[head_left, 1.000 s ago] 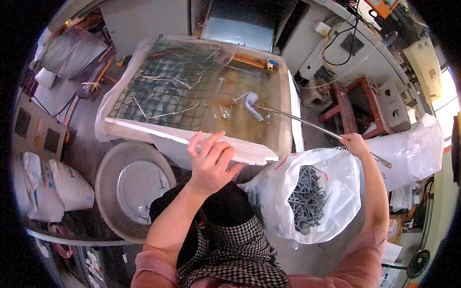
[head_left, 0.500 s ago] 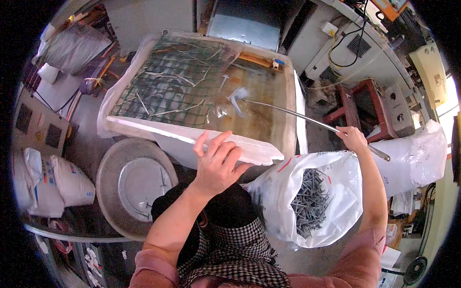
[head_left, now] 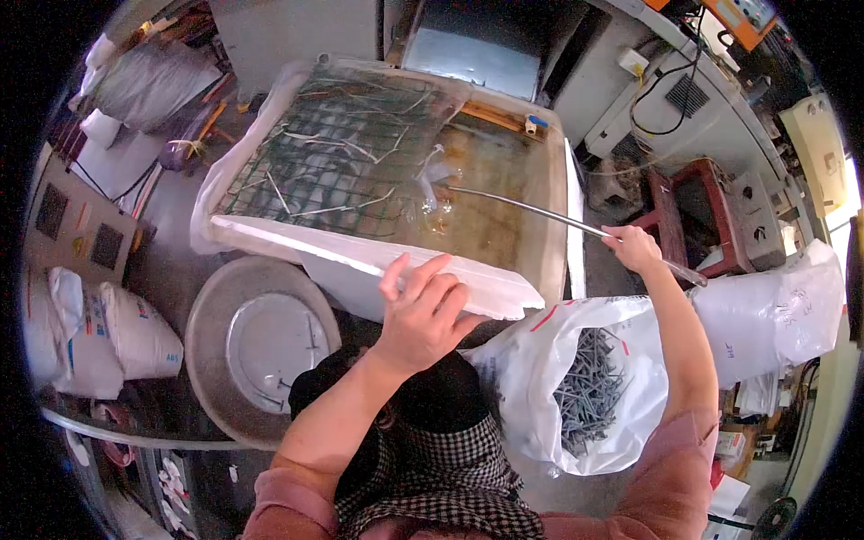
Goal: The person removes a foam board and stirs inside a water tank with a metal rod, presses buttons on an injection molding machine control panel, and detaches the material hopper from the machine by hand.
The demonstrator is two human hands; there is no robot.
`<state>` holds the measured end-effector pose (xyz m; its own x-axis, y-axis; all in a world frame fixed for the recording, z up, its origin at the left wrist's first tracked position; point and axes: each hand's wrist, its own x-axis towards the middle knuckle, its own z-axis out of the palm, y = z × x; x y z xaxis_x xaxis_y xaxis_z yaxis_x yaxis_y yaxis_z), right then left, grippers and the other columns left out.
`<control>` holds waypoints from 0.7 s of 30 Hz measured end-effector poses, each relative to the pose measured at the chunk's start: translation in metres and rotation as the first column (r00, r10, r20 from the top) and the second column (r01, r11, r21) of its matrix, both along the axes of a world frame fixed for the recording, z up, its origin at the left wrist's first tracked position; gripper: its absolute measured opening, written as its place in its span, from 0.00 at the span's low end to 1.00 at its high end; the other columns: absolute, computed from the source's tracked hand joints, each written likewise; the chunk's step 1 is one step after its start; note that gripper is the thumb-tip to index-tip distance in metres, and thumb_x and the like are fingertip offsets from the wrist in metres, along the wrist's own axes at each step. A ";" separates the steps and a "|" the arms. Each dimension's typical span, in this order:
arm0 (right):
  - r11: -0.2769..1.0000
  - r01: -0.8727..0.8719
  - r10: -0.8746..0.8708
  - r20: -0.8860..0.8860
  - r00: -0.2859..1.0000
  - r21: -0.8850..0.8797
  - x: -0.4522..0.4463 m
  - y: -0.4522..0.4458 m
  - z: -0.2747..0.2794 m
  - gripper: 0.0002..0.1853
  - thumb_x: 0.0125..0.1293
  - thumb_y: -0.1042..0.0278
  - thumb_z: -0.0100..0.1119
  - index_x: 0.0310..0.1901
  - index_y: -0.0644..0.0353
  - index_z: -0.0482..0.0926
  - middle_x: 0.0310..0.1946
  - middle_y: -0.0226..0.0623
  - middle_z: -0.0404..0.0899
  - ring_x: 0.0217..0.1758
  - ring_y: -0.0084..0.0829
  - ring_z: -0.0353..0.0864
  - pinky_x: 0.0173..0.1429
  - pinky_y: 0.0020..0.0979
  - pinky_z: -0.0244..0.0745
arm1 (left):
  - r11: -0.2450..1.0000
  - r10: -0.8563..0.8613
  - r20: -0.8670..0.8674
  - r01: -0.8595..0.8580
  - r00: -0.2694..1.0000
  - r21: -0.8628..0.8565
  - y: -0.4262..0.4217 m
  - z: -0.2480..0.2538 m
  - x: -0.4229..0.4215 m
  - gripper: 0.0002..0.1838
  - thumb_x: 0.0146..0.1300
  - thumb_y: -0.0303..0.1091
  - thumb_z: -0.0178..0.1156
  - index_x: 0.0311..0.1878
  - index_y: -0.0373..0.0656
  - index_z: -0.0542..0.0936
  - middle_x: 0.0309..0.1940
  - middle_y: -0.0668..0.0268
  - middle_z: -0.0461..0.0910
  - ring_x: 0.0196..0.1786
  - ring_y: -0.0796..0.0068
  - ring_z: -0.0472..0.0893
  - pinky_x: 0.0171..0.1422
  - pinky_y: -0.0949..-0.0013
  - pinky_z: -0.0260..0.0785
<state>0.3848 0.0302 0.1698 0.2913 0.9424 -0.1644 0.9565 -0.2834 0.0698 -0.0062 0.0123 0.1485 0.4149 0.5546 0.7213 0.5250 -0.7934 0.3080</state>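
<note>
My right hand (head_left: 635, 249) is closed around a long thin metal rod (head_left: 540, 212). The rod's far end reaches into the murky water of a large pale tank (head_left: 551, 193), next to a whitish, translucent limp piece (head_left: 430, 180). My left hand (head_left: 421, 310) grips the tank's near side, fingers over the top of a white foam-like board (head_left: 490, 286) and thumb at its front. Green netting (head_left: 337, 144) covers the left part of the tank, with several thin pale strips lying across it.
A round grey basin (head_left: 211, 360) holding a few small pieces stands at my left. By my right knee is an open white bag (head_left: 643, 378) full of grey plastic-looking sticks (head_left: 589, 391). Filled sacks (head_left: 139, 337) stand far left, another sack (head_left: 765, 310) right. A red frame (head_left: 720, 216) stands beyond.
My right hand has moved forward and left, so the rod reaches further into the tank. The translucent piece has shifted slightly left. My left hand stays on the board; the view shifts slightly.
</note>
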 end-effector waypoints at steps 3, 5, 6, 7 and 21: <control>0.999 0.033 -0.033 0.005 0.999 -0.030 -0.007 0.008 -0.007 0.16 0.60 0.49 0.52 0.49 0.39 0.77 0.40 0.45 0.79 0.44 0.47 0.77 0.49 0.43 0.72 | 1.000 0.001 -0.004 -0.001 1.000 0.006 0.001 -0.001 0.000 0.19 0.35 0.42 0.69 0.32 0.46 0.75 0.34 0.71 0.73 0.52 0.65 0.72 0.62 0.47 0.46; 1.000 -0.010 0.010 -0.006 1.000 -0.002 -0.006 0.013 -0.014 0.17 0.60 0.48 0.52 0.49 0.39 0.78 0.40 0.45 0.79 0.43 0.46 0.78 0.49 0.43 0.72 | 1.000 0.004 -0.004 -0.004 1.000 0.009 0.001 -0.002 0.001 0.19 0.35 0.42 0.69 0.32 0.46 0.76 0.35 0.71 0.73 0.52 0.65 0.72 0.62 0.47 0.46; 1.000 -0.012 0.012 -0.007 1.000 -0.003 -0.007 0.015 -0.018 0.17 0.60 0.48 0.52 0.49 0.39 0.78 0.40 0.45 0.79 0.43 0.46 0.78 0.49 0.43 0.72 | 1.000 0.005 -0.006 -0.005 1.000 0.012 0.002 -0.002 0.001 0.19 0.36 0.43 0.69 0.32 0.46 0.76 0.35 0.71 0.73 0.52 0.65 0.72 0.62 0.47 0.46; 1.000 0.001 -0.001 -0.024 1.000 0.001 -0.008 0.017 -0.021 0.17 0.60 0.48 0.51 0.49 0.38 0.77 0.40 0.45 0.79 0.43 0.46 0.78 0.49 0.43 0.72 | 1.000 0.006 -0.009 -0.006 1.000 0.015 0.002 -0.002 0.001 0.19 0.36 0.43 0.69 0.32 0.46 0.76 0.35 0.71 0.73 0.52 0.66 0.72 0.62 0.47 0.46; 0.992 0.022 -0.034 -0.091 0.995 -0.124 -0.039 0.051 -0.064 0.17 0.63 0.50 0.48 0.51 0.40 0.75 0.44 0.43 0.77 0.47 0.45 0.76 0.53 0.43 0.71 | 1.000 0.010 -0.025 -0.010 1.000 0.007 0.004 -0.002 0.005 0.19 0.40 0.45 0.67 0.32 0.45 0.76 0.34 0.70 0.74 0.52 0.65 0.72 0.62 0.48 0.45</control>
<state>0.3456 0.0808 0.1060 0.2955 0.9050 -0.3061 0.9522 -0.3051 0.0171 -0.0017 0.0161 0.1463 0.4270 0.5542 0.7145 0.5404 -0.7899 0.2898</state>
